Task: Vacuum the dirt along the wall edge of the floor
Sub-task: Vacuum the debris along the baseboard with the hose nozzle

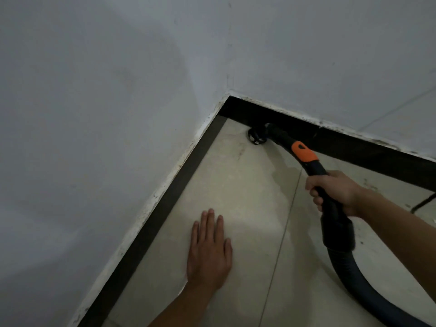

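My right hand [335, 192] grips the black vacuum wand [313, 166], just below its orange collar [303, 151]. The wand's small round nozzle [256, 135] touches the floor at the foot of the dark skirting [354, 147], close to the room's corner. A ribbed black hose [358, 284] curves down from the handle toward the lower right. My left hand [210, 251] lies flat on the beige floor tile [247, 185], fingers straight, palm down, a little way from the left skirting [165, 208].
Two white walls [118, 90] meet at the corner [228, 95]; their lower edges are chipped and speckled above the skirting. A thin black cable [423, 204] lies on the floor at the right. Dirt specks dot the tile near the right wall.
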Motion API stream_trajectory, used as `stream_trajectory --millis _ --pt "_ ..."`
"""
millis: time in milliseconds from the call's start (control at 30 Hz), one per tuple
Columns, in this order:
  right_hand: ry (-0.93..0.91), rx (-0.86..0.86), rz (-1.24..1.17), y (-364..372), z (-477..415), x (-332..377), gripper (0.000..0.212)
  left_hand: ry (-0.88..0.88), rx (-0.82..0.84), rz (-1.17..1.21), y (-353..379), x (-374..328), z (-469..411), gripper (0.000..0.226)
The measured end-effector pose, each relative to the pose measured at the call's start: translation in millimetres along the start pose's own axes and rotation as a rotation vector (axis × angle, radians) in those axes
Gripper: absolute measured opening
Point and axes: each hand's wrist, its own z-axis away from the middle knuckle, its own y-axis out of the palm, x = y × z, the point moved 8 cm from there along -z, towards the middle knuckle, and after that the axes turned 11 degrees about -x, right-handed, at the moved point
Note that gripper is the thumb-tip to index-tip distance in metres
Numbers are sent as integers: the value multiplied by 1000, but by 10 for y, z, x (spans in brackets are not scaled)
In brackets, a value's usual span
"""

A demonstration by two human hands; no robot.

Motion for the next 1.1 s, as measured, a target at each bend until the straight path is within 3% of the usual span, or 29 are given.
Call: stream_trajectory --millis 167,500,700,867,1100 --pt "30 45 29 -48 188 -299 25 -2 2 -9 -9 -10 -3 58" --pt "-71 113 59 748 154 303 21 -4 9 -18 -48 -8 -11 58" --pt "-48 -27 118 240 209 61 17 0 0 -3 -27 -11 -11 58" --pt "-39 63 229 184 512 -243 18 -3 -1 -5 -34 -11 -4 59" --pt "-116 83 175 573 479 35 16 -6 5 -9 -1 -3 -6 59"
